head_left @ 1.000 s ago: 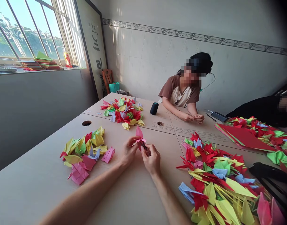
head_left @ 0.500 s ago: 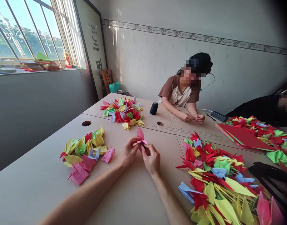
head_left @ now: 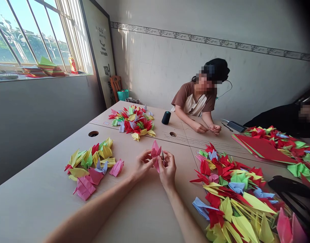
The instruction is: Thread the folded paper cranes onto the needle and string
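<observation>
Pink paper crane [head_left: 155, 151]: pinched between left hand [head_left: 142, 166] and right hand [head_left: 167, 170], both closed on it; tips now spread wider than before, so the shaping advances.

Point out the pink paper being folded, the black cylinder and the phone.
pink paper [head_left: 155, 149]: head view, raised upper flap.
black cylinder [head_left: 166, 117]: head view, its side.
phone [head_left: 237, 126]: head view, dark top face.

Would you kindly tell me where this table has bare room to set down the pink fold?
Bare table lies along the near edge, below the left paper pile; another strip runs between that pile and the far pile. Right of your right hand and the pink fold, the big pile crowds the table.
</observation>
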The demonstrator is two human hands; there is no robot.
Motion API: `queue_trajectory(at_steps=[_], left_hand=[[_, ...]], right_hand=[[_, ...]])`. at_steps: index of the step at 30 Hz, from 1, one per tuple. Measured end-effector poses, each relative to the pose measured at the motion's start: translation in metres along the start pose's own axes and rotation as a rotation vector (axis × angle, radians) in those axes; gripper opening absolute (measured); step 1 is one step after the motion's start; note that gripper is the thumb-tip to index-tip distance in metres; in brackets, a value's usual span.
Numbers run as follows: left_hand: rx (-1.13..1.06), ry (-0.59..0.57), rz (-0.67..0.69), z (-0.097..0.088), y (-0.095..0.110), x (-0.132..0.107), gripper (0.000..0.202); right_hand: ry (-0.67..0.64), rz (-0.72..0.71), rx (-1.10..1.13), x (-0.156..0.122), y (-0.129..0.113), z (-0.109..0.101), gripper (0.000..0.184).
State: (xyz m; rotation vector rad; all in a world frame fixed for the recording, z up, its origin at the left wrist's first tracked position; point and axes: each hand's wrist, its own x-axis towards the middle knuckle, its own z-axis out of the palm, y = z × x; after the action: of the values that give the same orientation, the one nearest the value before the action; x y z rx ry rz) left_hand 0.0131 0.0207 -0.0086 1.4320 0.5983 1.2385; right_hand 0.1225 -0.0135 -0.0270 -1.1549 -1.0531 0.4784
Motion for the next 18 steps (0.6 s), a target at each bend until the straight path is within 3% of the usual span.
queue_trajectory(at_steps=[5, 12, 18], left_hand=[[0.058, -0.054, 0.007, -0.0061, 0.0039, 0.0033, 0.022], [0.022, 0.041, 0.029, -0.0048, 0.0049, 0.0046, 0.035], [0.036, 0.041, 0.035, -0.0056, 0.0026, 0.0046, 0.036]], right_hand=[[-0.06, -0.006, 0.03, -0.0032, -0.0043, 0.0015, 0.037], [-0.065, 0.001, 0.021, -0.0031, -0.0039, 0.0021, 0.038], [-0.057, -0.02, -0.014, -0.0034, -0.0044, 0.0025, 0.037]])
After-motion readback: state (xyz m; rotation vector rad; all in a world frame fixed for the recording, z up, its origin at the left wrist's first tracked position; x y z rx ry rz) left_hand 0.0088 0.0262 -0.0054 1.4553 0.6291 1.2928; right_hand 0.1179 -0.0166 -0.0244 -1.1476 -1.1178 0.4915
